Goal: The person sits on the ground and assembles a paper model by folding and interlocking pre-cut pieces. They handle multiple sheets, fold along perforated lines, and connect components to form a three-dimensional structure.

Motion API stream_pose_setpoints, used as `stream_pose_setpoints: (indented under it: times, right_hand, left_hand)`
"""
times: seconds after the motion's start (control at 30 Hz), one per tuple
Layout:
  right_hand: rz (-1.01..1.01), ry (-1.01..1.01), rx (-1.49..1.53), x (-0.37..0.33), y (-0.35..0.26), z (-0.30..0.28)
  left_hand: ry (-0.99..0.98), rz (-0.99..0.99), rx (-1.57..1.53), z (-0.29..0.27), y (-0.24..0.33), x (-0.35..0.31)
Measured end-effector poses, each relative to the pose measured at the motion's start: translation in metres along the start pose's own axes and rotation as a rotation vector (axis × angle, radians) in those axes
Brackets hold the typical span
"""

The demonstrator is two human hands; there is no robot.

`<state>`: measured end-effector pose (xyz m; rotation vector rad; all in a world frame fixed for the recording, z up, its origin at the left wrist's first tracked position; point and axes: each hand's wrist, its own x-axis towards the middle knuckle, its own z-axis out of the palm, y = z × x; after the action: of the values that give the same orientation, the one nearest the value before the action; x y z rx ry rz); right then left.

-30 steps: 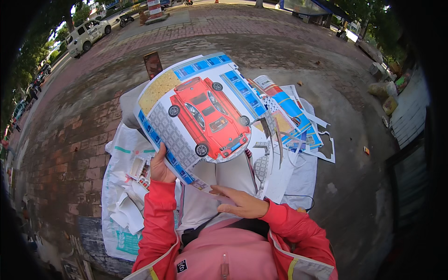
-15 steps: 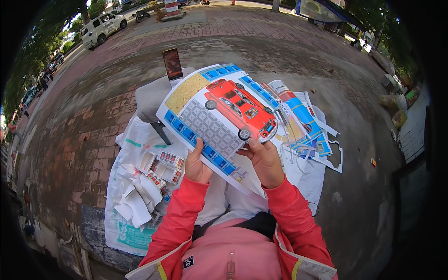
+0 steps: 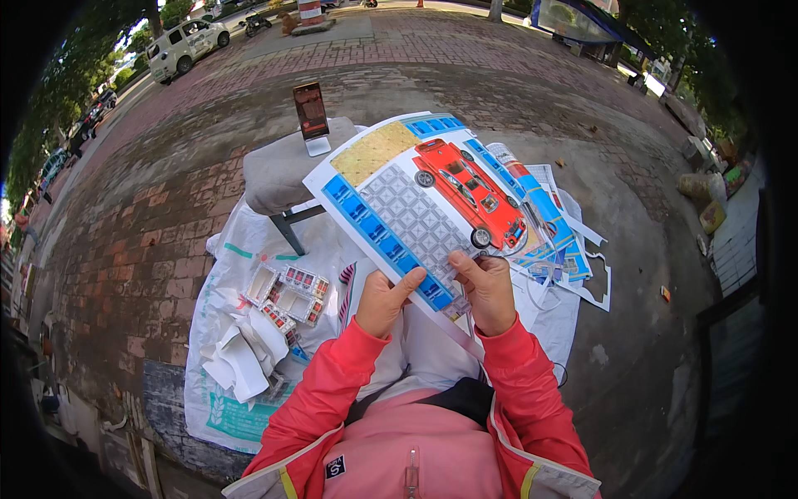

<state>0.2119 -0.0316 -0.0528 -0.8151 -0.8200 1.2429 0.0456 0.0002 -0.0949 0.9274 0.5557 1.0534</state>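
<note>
A large printed card sheet (image 3: 414,204) is tilted up over my lap. It bears a red car picture, a grey tile pattern, a yellow patch and blue window strips. My left hand (image 3: 382,304) grips its lower edge, thumb on the printed face. Close by on the right, my right hand (image 3: 490,293) pinches the same edge below the red car, thumb on top. The fingers behind the sheet are partly hidden. Beyond the sheet's right side lie more printed cards and cut-out frames (image 3: 600,279), partly overlapping.
A phone (image 3: 311,108) stands on a holder on a grey stool (image 3: 278,179) ahead. Small printed boxes (image 3: 304,281) and white paper scraps (image 3: 241,366) rest on a white woven sack (image 3: 212,291) at left. A parked white van (image 3: 184,48) is far off.
Both hands and the sheet have shifted right. My left hand has come closer to my right along the lower edge, uncovering more of the stool and the phone holder.
</note>
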Motion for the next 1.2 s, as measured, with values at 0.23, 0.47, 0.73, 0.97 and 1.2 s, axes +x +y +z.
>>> stream_pose_setpoints:
  times: [0.23,0.47,0.73,0.97,1.2]
  right_hand:
    - [0.098,-0.024,0.153,0.001,-0.001,0.002]
    - [0.031,0.014,0.106,0.001,0.004,0.006]
    - [-0.027,-0.065,-0.163,-0.006,0.003,0.004]
    - [0.018,-0.009,-0.652,-0.009,-0.004,-0.002]
    - [-0.104,-0.12,-0.265,-0.013,0.003,0.017]
  left_hand:
    - [-0.052,-0.058,-0.319,0.008,0.007,-0.001]
    - [-0.025,-0.161,-0.413,0.007,0.006,-0.002]
    - [0.118,0.101,-0.285,0.023,0.01,0.005]
    - [0.268,0.22,-0.144,0.039,0.017,-0.005]
    - [0.28,0.359,-0.015,0.046,0.019,-0.012]
